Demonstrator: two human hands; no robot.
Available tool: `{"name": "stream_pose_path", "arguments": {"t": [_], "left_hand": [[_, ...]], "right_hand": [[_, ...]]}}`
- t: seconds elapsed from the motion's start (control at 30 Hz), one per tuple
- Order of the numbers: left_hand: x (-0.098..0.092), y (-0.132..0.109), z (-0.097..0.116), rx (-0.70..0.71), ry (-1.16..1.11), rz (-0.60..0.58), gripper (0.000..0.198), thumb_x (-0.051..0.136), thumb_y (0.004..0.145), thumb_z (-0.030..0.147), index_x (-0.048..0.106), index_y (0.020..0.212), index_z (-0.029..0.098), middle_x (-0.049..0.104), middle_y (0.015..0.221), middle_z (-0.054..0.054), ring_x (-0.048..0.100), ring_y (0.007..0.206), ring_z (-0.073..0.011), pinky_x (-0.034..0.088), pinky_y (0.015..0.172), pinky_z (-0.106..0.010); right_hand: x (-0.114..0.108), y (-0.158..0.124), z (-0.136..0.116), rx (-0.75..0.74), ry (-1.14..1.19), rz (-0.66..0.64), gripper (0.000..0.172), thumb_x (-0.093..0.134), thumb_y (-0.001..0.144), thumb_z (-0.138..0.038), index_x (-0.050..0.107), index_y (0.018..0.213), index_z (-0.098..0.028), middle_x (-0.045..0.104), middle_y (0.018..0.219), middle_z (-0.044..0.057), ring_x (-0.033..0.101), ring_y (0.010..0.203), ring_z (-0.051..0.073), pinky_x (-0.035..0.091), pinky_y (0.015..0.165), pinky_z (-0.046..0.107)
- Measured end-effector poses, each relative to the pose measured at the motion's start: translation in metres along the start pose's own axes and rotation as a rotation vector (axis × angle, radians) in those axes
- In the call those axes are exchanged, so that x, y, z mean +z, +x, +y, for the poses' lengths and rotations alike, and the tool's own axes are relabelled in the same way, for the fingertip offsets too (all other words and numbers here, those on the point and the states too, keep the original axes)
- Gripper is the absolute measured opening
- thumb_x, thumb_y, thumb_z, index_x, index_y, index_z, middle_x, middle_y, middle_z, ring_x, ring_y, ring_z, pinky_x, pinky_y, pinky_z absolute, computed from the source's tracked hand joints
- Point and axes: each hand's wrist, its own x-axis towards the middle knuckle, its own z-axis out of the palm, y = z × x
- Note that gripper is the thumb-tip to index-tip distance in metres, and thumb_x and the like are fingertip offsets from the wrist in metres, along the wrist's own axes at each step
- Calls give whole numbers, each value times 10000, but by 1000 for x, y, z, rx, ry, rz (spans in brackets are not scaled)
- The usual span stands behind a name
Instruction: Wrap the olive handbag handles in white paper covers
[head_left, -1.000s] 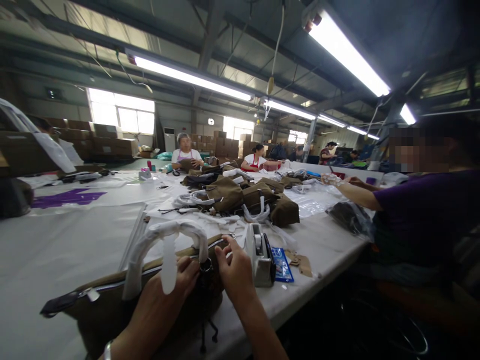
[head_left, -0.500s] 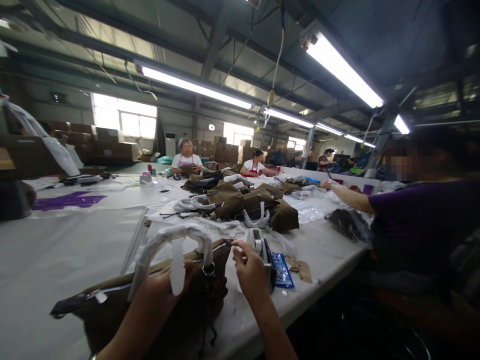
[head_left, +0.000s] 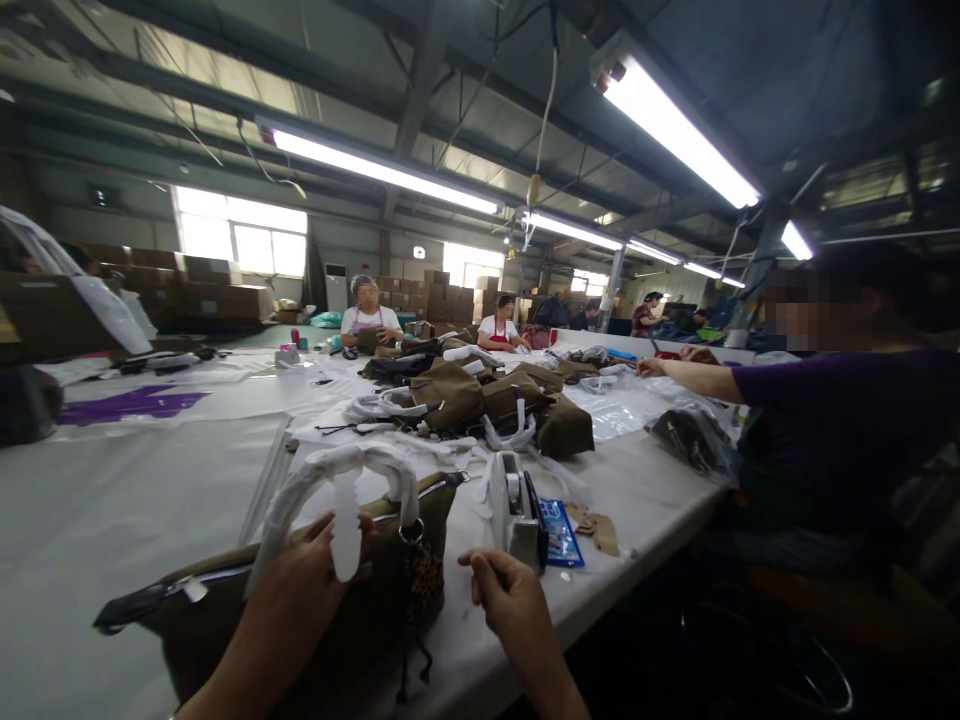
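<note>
An olive-brown handbag (head_left: 300, 630) with a zip top and dark end tabs stands on the table in front of me. Its handles (head_left: 300, 480) are wrapped in white padding. Closed on the bag's upper edge, beneath the handles, is my left hand (head_left: 304, 585); its fingertips are partly hidden. A white notched strip (head_left: 346, 530) hangs over that hand. From a ring on the bag dangles a brown charm (head_left: 424, 578) with dark cords. My right hand (head_left: 514, 610) is apart from the bag, right of the charm, fingers loosely curled with thumb and forefinger apart and nothing visible between them.
Just beyond my right hand stands a tape dispenser (head_left: 514, 510), with a blue packet (head_left: 561, 535) and brown card pieces (head_left: 600, 530) beside it. A heap of similar bags (head_left: 502, 400) lies mid-table. A co-worker in a purple sleeve (head_left: 795, 375) reaches in from the right.
My right hand has left the zip end of the bag and dropped lower, toward me. My left hand stays on the bag; the view has shifted slightly.
</note>
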Motion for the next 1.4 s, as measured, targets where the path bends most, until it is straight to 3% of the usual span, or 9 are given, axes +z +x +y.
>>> {"name": "stream_pose_path", "arguments": {"t": [0.1,0.2,0.27,0.37,0.73,0.93,1.07,1.2,1.4], "left_hand": [[-3,4,14,-204,-246,-135,344,595,880,539,739,857,228,806,901,-55,749,689,-241,587,586,-274],[-6,7,35,-458,-464,-283,454,624,850,615,721,949,184,788,784,-56,696,559,-218,572,519,-281],[-5,8,46,-513,-545,-273,418,662,839,592,707,911,182,774,755,-40,705,610,-218,580,560,-276],[-1,8,51,-506,-607,-208,339,717,813,524,721,871,190,774,756,-25,731,688,-223,599,630,-274],[26,-9,44,-334,-696,-225,256,666,870,360,711,1102,262,804,852,20,768,792,-183,625,756,-260],[28,-12,44,-248,-562,-193,75,706,873,339,755,883,284,765,903,32,730,866,-161,566,810,-216],[26,-13,46,-163,-639,-231,188,624,938,279,782,1007,352,757,1020,40,718,952,-133,542,853,-166],[26,-14,48,-156,-656,-281,261,577,948,238,791,1045,352,713,1078,3,706,993,-143,549,845,-165],[28,-15,48,-229,-570,-254,140,681,904,312,791,989,323,780,963,27,738,894,-149,567,836,-185]], "right_hand": [[-2,-6,-3,96,348,-37,462,778,776,-612,759,844,-156,507,539,-57,317,399,26,221,384,162],[1,-13,-11,109,586,-15,373,893,695,-501,766,759,-156,599,616,-25,471,479,32,369,458,148],[3,-17,-18,149,688,-8,327,947,644,-416,799,806,-173,684,707,4,583,581,56,482,581,162],[8,-21,-23,195,752,38,362,991,568,-351,824,853,-201,759,820,32,669,697,98,554,713,205],[39,-16,-20,112,721,160,314,951,636,-395,814,823,-183,744,706,13,641,601,79,530,598,166],[46,-17,-12,86,613,86,283,904,718,-385,814,926,-216,780,850,30,699,751,138,562,735,235],[43,-13,-9,16,453,103,244,871,743,-420,824,885,-227,757,849,35,659,770,161,540,721,264],[39,-10,-10,-63,273,160,224,849,748,-436,831,862,-245,728,1090,49,635,865,185,536,780,291],[43,-10,-14,18,374,130,315,857,730,-457,794,907,-203,723,737,23,622,662,156,528,648,270]]}}
